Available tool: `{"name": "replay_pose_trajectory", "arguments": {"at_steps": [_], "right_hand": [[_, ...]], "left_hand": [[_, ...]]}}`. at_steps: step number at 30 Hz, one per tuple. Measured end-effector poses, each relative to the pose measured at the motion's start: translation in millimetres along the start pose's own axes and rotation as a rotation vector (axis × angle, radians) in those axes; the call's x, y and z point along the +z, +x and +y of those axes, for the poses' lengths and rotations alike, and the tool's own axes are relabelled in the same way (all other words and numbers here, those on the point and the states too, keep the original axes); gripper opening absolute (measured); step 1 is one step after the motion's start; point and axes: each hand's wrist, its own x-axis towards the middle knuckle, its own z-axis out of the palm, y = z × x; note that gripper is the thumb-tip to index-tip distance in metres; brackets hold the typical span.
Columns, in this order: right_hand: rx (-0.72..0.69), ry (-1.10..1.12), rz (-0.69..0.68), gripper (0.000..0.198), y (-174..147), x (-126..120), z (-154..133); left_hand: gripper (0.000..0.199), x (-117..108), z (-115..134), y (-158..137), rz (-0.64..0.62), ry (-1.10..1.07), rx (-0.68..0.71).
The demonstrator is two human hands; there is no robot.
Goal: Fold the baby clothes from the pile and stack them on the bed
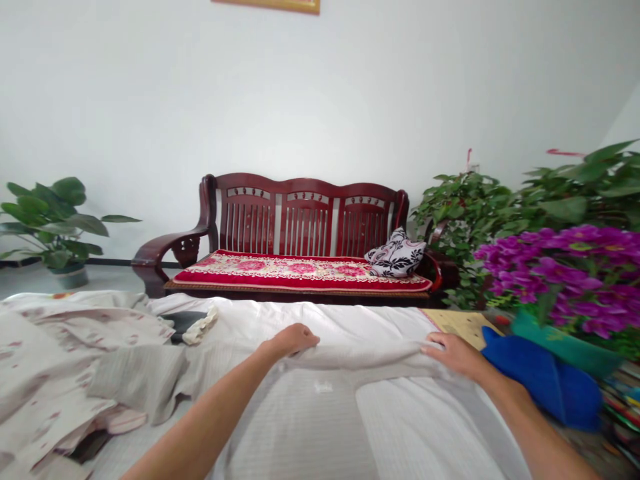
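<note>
A light grey and white piece of ribbed, thin cloth, which looks like a garment [305, 420], lies spread in front of me. My left hand [294, 340] pinches its far edge at the left, fingers closed. At the right end of that edge, my right hand [447, 350] is closed on the cloth too, thumb and fingers together. Between the hands the edge is lifted a little and sags in a soft fold. Under it is a white sheet [260, 317]. Folds hide part of the garment's shape.
Crumpled patterned clothes [40, 373] and a grey striped cloth [145, 377] lie at the left. At the right are a blue cloth-like item [545, 377] and purple flowers [575, 273] in a green pot. Beyond stand a wooden bench [305, 220] and a potted plant [63, 227].
</note>
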Motion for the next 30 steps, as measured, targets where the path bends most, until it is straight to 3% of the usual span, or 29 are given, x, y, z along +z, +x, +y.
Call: {"name": "replay_pose_trajectory", "arguments": {"at_steps": [2,4,7,10,13,16,19,21,25,30], "right_hand": [[-0.042,0.011,-0.091,0.031,6,-5,1],[-0.014,-0.035,-0.109,0.033,12,-10,0],[0.116,-0.217,0.034,0.031,20,-9,-8],[0.092,-0.418,0.21,0.027,21,8,-26],[0.023,-0.432,0.247,0.035,14,36,-58],[-0.061,-0.341,0.214,0.042,-1,66,-105],[-0.135,-0.26,0.099,0.053,-19,92,-150],[-0.185,-0.223,0.019,0.058,-26,106,-165],[-0.09,-0.25,-0.064,0.057,-24,113,-140],[0.248,-0.36,0.204,0.05,-15,81,-65]], "left_hand": [[0.022,-1,4,2,-0.032,-0.062,0.044],[0.023,-2,7,4,0.017,-0.119,0.083],[0.023,-1,9,6,0.301,-0.05,0.156],[0.032,11,9,2,0.525,0.232,0.208],[0.043,33,15,-9,0.506,0.4,0.277],[0.04,57,24,-25,0.404,0.443,0.381],[0.045,80,28,-38,0.298,0.461,0.422],[0.054,92,25,-42,0.252,0.472,0.377],[0.063,105,14,-40,0.244,0.507,0.269],[0.068,110,13,-37,0.288,0.533,0.216]]}}
